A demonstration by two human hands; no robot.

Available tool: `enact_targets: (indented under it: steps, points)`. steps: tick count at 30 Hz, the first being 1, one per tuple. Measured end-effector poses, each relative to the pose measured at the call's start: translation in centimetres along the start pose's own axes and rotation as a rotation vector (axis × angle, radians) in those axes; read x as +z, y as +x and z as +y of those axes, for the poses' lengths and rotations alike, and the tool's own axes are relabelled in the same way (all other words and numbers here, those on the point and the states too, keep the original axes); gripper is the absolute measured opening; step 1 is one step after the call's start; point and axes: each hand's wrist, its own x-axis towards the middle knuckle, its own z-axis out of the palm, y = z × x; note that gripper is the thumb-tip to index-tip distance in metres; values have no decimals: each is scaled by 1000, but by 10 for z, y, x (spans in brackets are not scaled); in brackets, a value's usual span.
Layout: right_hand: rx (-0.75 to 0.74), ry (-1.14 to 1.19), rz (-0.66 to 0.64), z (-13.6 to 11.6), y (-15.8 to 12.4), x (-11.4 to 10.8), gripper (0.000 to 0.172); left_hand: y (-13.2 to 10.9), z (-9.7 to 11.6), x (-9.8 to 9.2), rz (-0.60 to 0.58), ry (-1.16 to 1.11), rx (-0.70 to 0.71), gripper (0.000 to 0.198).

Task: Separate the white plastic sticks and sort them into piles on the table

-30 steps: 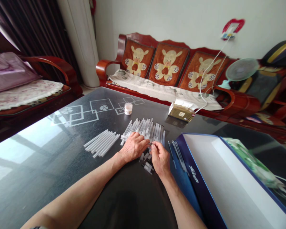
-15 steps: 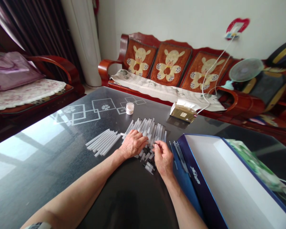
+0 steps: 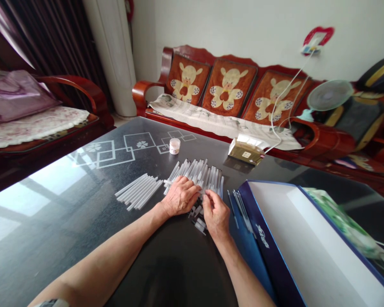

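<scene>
My left hand (image 3: 180, 197) rests on the near end of a fan of clear pen barrels (image 3: 198, 172) on the dark glass table (image 3: 67, 213), its fingers curled over them. My right hand (image 3: 216, 211) sits just to its right, fingertips pinched together beside the left hand's fingers on a small piece I cannot make out. Small clear caps (image 3: 198, 222) lie scattered below and between both hands. A separate neat bundle of white tubes (image 3: 139, 192) lies to the left. Thin dark refills (image 3: 240, 204) lie on the blue box edge to the right.
A large blue box lid with a white inside (image 3: 307, 243) fills the right of the table. A small white jar (image 3: 174, 146) and a tan carton (image 3: 245, 150) stand further back. A red wooden sofa (image 3: 227, 85) and a fan (image 3: 329, 94) stand beyond the table.
My right hand has moved a little left and up, closing against the left hand's fingertips. The left hand stays on the barrels.
</scene>
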Motion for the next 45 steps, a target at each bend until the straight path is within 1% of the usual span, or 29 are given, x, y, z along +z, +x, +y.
enact_targets:
  steps: [5, 8, 10, 12, 13, 14, 15, 16, 18, 20, 22, 24, 27, 31, 34, 36, 40, 42, 45]
  points:
    - [41, 47, 8, -3, 0, -2, 19, -1, 1, 2, -27, -22, 21, 30]
    - [144, 94, 27, -6, 0, -4, 20, -1, 1, 3, -22, -15, 37, 32]
    - [258, 184, 83, -5, 2, -6, 23, -1, 0, 3, 1, 8, 24, 32]
    - [384, 280, 166, 0, 6, -7, 29, -1, -1, 3, 36, 31, -13, 31]
    - [427, 312, 211, 2, 7, -8, 30, -1, -2, 3, 53, 44, -36, 30]
    - [441, 325, 255, 5, 9, -8, 31, -1, -2, 3, 67, 59, -59, 31]
    - [419, 316, 295, 7, 10, -8, 31, 0, -3, 3, 79, 74, -75, 31]
    - [363, 279, 329, 7, 10, -8, 30, 0, -3, 3, 85, 86, -84, 31]
    - [178, 138, 352, 5, 9, -7, 31, 0, -3, 3, 92, 99, -82, 31]
    - [-19, -43, 283, -1, 7, -7, 32, 0, -2, 4, 92, 96, -61, 30]
    - [-161, -190, 155, -8, 4, -7, 31, 0, -2, 4, 89, 88, -39, 30]
    - [-236, -277, 48, -12, 1, -6, 29, 0, -2, 4, 87, 78, -23, 31]
    - [-261, -319, -10, -12, 1, -5, 24, -1, -1, 3, 78, 60, -4, 32]
    - [-250, -273, -79, -7, 4, -11, 24, 0, -1, 2, 65, 49, 21, 31]
    - [-220, -296, -141, -1, 7, -25, 26, 0, -4, 3, 75, 50, 22, 29]
    - [-180, -380, -157, 6, 10, -37, 26, 1, -7, 4, 94, 53, 3, 31]
    - [-18, -616, -123, 28, 13, -57, 21, 1, -9, 5, 138, 38, -3, 36]
    - [55, -711, -118, 36, 14, -60, 19, 3, -7, 1, 172, 39, 2, 35]
    - [130, -826, -147, 41, 14, -57, 17, 8, -3, -12, 227, 26, 0, 34]
